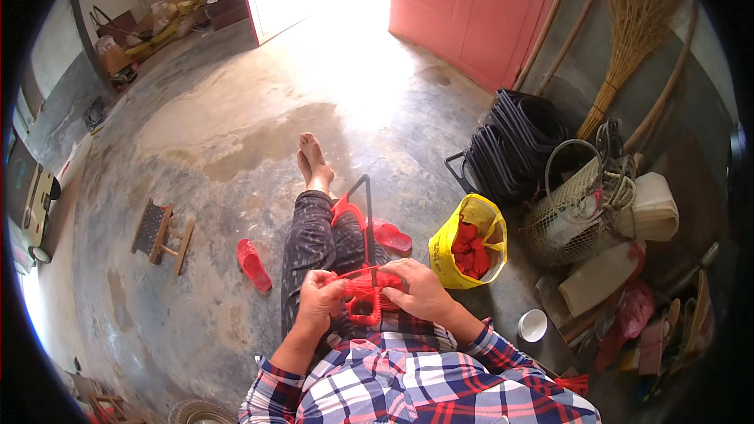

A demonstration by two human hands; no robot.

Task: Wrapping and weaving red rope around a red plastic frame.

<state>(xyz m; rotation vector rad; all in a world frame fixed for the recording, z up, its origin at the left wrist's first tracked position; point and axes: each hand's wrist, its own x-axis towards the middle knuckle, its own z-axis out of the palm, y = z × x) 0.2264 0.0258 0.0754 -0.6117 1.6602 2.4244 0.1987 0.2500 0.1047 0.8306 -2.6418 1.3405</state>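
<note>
In my lap lies a black metal frame [369,228] with red cord [363,276] wound across its near part. A red looped piece [364,314] hangs at the near end, between my hands. My left hand [318,298] is closed, its thumb and fingers pinching the red cord at the left side. At the right side, my right hand [418,290] bends its fingers over the same cord and grips it. Another red part [345,208] shows on the frame's far side, over my legs. Fine detail of the cord under my fingers is hidden.
To my right stands a yellow bag [444,259] holding red material [470,255]. Behind it are stacked black frames [510,145], a mesh basket [569,208] and a straw broom [628,39]. A white bowl [532,326], red slippers [254,265] and a small wooden stool [163,235] sit on the floor.
</note>
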